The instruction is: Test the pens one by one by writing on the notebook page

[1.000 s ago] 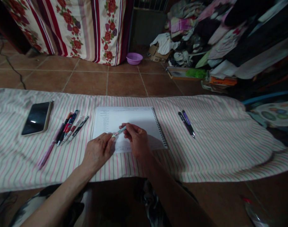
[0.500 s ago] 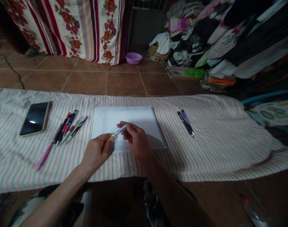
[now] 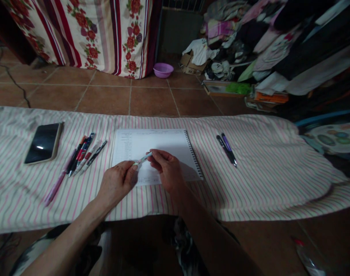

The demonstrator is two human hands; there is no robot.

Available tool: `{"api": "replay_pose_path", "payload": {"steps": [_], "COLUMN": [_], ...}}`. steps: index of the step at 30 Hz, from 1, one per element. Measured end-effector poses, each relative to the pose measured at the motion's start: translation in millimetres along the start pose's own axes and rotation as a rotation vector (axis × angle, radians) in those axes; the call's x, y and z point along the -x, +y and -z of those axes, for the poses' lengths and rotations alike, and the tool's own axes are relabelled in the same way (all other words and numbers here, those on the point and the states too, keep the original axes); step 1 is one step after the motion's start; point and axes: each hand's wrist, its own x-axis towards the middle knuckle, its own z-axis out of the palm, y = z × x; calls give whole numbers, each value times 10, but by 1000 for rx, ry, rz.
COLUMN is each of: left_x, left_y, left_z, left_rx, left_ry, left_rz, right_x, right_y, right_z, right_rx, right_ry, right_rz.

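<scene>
A slim light-coloured pen [image 3: 143,157] is held between my two hands, tilted up to the right above an open spiral notebook [image 3: 160,138]. My left hand [image 3: 117,180] is closed on its lower left end, thumb on top. At the upper right end, my right hand [image 3: 169,168] pinches the light-blue part between thumb and fingers. The notebook page has a printed column on its left and its spiral on the right side. Several pens [image 3: 84,155] lie in a group left of the notebook. My fingers hide both ends of the held pen.
A smartphone [image 3: 44,142] lies at the left on the striped cloth [image 3: 267,165]. Two pens [image 3: 227,150] rest right of the notebook. Beyond are a purple basin [image 3: 163,70] on the tiled floor and piled clothes [image 3: 229,34]. A bottle [image 3: 309,260] is at the lower right.
The fingers of my right hand have drawn in around the pen's light-blue end, and more of the pen's patterned middle shows. My left hand has stayed nearly in place.
</scene>
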Motion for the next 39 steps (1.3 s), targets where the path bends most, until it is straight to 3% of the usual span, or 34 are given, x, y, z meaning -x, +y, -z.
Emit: {"api": "replay_pose_path", "payload": {"steps": [13,20,25,29,39], "left_x": [-28,-28,-99,-163,-244], "left_y": [-7,-49,4,76,128], "left_z": [67,41,59,101,69], "left_rx": [56,108,469,781,898], "left_ry": [-82,-73,49,-7,16], "left_rz": [20,18,293,481,585], "right_x": [27,-22,-88,-127,-142], "right_y": [-70,-53,-52,-58,-131], "right_z": [3,63,95,105,154], "right_rx": [-87,75,16,-28,25], "right_ry": [-97,19,53,47,-22], "right_rz": [-57,-20,19,5,12]}}
